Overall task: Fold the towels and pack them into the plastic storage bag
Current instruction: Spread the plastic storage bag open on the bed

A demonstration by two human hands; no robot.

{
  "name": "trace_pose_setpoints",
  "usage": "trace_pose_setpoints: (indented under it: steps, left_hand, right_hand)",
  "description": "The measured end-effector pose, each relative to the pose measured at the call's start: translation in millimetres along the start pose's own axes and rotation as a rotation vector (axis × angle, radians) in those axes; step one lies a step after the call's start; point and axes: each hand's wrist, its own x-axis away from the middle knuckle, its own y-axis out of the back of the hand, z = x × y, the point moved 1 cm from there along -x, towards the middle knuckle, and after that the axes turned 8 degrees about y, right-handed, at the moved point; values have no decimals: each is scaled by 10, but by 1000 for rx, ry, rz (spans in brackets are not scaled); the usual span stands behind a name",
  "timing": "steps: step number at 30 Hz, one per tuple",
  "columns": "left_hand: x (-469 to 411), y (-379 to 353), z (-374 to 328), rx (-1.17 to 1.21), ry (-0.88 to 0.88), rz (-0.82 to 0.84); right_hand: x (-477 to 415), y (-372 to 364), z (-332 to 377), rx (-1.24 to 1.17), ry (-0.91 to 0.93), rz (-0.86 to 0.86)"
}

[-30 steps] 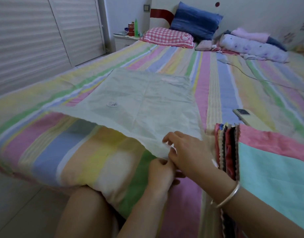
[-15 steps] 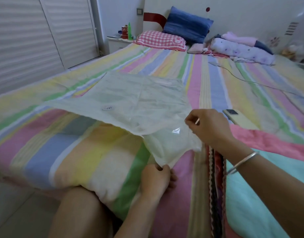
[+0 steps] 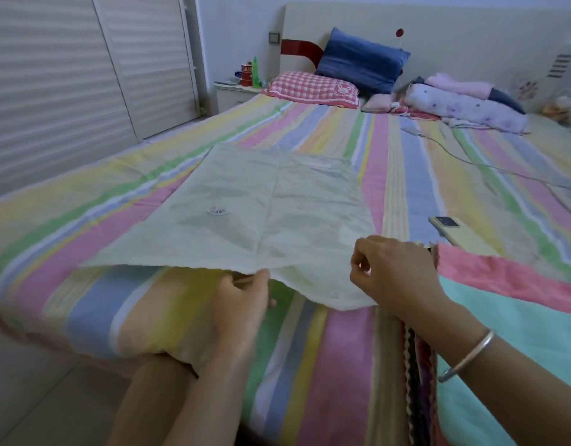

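The plastic storage bag is laid flat on the striped bedspread, its round valve facing up and its near edge reaching almost to the foot of the bed. That edge is pinched by the left hand between thumb and curled fingers, near the middle of the bag's width. The same edge is nipped at its right corner by the right hand, whose fingers are drawn tight together; between the two hands the layers are seen slightly parted. A stack of folded towels, pink and teal on top, is set just beside the bag at the right. A phone is seen beyond the stack, and a bracelet is worn on the right wrist.
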Motion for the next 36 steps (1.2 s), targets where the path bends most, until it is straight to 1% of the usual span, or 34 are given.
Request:
trace_pose_setpoints:
  steps: [1,3,5,8,11,13,15,17,19,21,22,24,26,28,30,31,32,33,36]
  left_hand:
    - [-39,34,-4,-3,-25,-34]
    - [-37,40,14,-32,-64,-38]
    - [15,-8,73,-49,-78,-17]
    - [49,-47,152,-79,-124,-34]
    - [37,12,158,-124,-150,-62]
    - [19,70,182,-219,-167,-89]
    - [-13,105,242,-351,-213,-134]
    - [-44,99,307,-457,-231,-163]
    - [-60,83,326,-504,-206,-152]
    - [-103,83,314,-524,-155,-84]
    - [-115,98,280,-514,-128,-36]
    - [-118,146,180,-465,-69,69]
    - [-131,200,41,-330,-45,103]
    - [-191,262,-119,-125,-70,18]
    - [-281,351,-269,63,-104,-145]
    - [-320,399,-315,128,-115,-222]
    - [-345,436,-338,162,-124,-265]
    - [-350,456,-338,166,-142,-268]
    - [-333,422,-255,135,-182,-208]
  right_hand:
    - [4,-10,48,48,3,48]
    - [-11,-63,166,126,7,85]
    - [-57,-172,341,129,83,43]
    - [-212,-386,618,97,268,-49]
    - [-423,-435,779,58,399,-72]
    - [-538,-424,835,76,456,-79]
    - [-648,-372,838,85,440,-151]
    - [-775,-253,774,61,344,-273]
    - [-903,-85,672,20,218,-409]
    - [-980,49,574,-21,113,-491]
    - [-987,76,550,-37,88,-509]
    - [-947,58,562,-57,99,-492]
    - [-855,-5,616,-58,148,-461]
    - [-762,-71,649,-45,179,-439]
    - [-690,-121,648,-22,191,-417]
    - [-665,-140,638,-13,192,-405]
    - [-643,-159,621,-3,188,-394]
    - [-631,-178,609,14,183,-382]
    - [-628,-254,633,85,165,-335]
